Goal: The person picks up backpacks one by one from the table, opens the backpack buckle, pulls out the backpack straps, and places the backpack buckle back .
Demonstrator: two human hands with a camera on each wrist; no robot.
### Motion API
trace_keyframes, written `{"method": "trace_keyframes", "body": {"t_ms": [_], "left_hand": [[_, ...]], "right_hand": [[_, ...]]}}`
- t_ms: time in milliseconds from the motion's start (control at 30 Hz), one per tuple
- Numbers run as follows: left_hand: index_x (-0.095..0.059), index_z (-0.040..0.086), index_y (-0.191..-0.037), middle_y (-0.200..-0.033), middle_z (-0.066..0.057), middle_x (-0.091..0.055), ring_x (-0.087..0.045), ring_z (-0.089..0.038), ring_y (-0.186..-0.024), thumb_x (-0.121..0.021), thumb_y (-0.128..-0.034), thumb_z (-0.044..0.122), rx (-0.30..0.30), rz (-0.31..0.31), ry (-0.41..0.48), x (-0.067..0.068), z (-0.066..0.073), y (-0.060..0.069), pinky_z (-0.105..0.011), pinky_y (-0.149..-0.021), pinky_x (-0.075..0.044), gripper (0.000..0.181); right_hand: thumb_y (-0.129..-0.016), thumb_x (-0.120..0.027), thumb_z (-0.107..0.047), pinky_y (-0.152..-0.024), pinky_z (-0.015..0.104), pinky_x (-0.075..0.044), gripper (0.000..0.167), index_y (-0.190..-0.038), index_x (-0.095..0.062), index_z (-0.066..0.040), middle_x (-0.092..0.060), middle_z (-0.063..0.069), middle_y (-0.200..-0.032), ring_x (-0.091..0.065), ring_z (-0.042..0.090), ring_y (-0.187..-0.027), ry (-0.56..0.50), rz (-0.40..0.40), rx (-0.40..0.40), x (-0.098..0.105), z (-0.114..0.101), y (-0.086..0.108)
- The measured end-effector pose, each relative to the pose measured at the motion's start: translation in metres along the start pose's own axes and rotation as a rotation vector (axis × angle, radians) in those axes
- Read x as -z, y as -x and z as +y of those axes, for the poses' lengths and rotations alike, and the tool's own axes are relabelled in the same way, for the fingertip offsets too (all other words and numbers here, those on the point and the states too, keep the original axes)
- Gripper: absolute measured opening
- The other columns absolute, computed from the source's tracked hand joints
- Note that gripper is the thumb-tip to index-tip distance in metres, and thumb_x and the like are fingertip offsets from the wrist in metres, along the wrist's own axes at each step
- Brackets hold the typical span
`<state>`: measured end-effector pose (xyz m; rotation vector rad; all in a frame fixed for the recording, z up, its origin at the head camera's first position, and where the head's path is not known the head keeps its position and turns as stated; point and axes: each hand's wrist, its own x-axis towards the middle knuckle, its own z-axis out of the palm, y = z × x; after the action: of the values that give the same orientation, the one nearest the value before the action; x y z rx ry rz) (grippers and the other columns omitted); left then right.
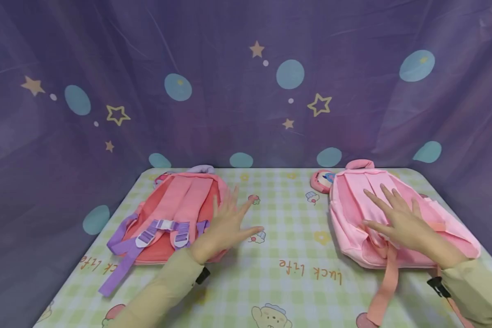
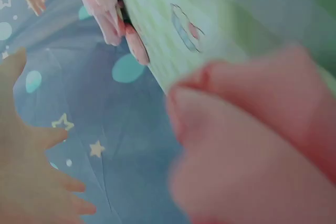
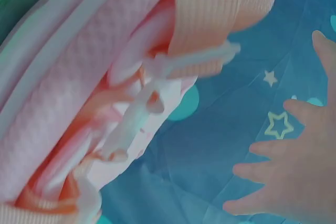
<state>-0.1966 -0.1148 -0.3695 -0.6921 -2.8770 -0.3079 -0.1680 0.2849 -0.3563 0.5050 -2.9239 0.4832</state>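
A coral backpack (image 1: 151, 205) with purple straps lies strap side up on the left of the table. My left hand (image 1: 225, 225) is spread over its right edge, fingers straight, holding nothing. On the right lies a light pink backpack (image 1: 352, 196) with peach straps, also strap side up. Above it my right hand (image 1: 406, 225) is spread with straight fingers and grips nothing. In the right wrist view, the spread hand (image 3: 294, 166) stands apart from the pink backpack (image 3: 68, 72). The left wrist view shows the spread left hand (image 2: 31, 156) beside the blurred coral bag (image 2: 252, 145).
A green and white checked cloth (image 1: 287, 237) with printed cartoons covers the table. A small round pink piece (image 1: 321, 181) sits by the pink bag's upper left corner. Behind the table hangs a purple curtain (image 1: 229, 127). A peach strap (image 1: 385, 291) trails toward the near edge.
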Motion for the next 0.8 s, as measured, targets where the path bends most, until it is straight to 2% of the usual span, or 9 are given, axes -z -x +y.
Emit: {"method": "trace_keyframes", "body": {"t_ms": [200,367,500,667,800], "left_hand": [[-0.028,0.024,-0.139,-0.147,-0.015,0.001,0.006,-0.033,-0.133,-0.046,-0.0781,0.063,-0.033,-0.017,0.03,-0.003,0.018,-0.009,-0.061,-0.098,0.0,0.075],[-0.028,0.025,-0.139,-0.147,-0.014,0.0,0.006,-0.032,-0.133,-0.045,-0.0789,0.063,-0.062,-0.032,0.039,-0.005,0.033,-0.016,-0.06,-0.099,-0.001,0.074],[-0.028,0.025,-0.139,-0.147,-0.015,-0.004,0.003,-0.033,-0.133,-0.045,-0.0793,0.063,-0.078,-0.042,0.032,-0.008,0.044,-0.021,-0.058,-0.1,-0.004,0.073],[-0.029,0.025,-0.139,-0.147,-0.014,-0.005,0.001,-0.032,-0.133,-0.045,-0.0805,0.061,-0.095,-0.064,0.061,-0.012,0.06,-0.028,-0.058,-0.101,-0.005,0.071],[-0.028,0.024,-0.139,-0.147,-0.014,-0.006,0.002,-0.03,-0.134,-0.045,-0.0816,0.06,-0.114,-0.08,0.093,-0.018,0.072,-0.033,-0.057,-0.102,-0.004,0.069]], "right_hand": [[-0.083,-0.058,-0.038,-0.091,0.064,0.014,0.076,-0.142,-0.015,-0.02,-0.008,0.027,-0.143,-0.004,0.041,-0.13,-0.018,0.038,0.015,0.009,0.017,0.006],[-0.084,-0.057,-0.035,-0.09,0.068,0.008,0.073,-0.142,-0.016,-0.019,-0.008,0.03,-0.141,-0.009,0.05,-0.125,-0.079,0.024,-0.036,0.015,0.033,0.01],[-0.086,-0.055,-0.032,-0.088,0.07,0.004,0.071,-0.141,-0.017,-0.01,-0.013,0.038,-0.135,-0.013,0.056,-0.119,-0.113,0.013,-0.065,0.018,0.046,0.014],[-0.087,-0.054,-0.031,-0.089,0.069,-0.006,0.07,-0.139,-0.017,-0.001,-0.013,0.039,-0.134,-0.013,0.056,-0.119,-0.149,-0.004,-0.1,0.019,0.064,0.017],[-0.086,-0.056,-0.027,-0.09,0.067,-0.011,0.07,-0.137,-0.02,0.004,-0.019,0.039,-0.131,-0.013,0.055,-0.12,-0.192,0.013,-0.11,0.017,0.077,0.019]]}}
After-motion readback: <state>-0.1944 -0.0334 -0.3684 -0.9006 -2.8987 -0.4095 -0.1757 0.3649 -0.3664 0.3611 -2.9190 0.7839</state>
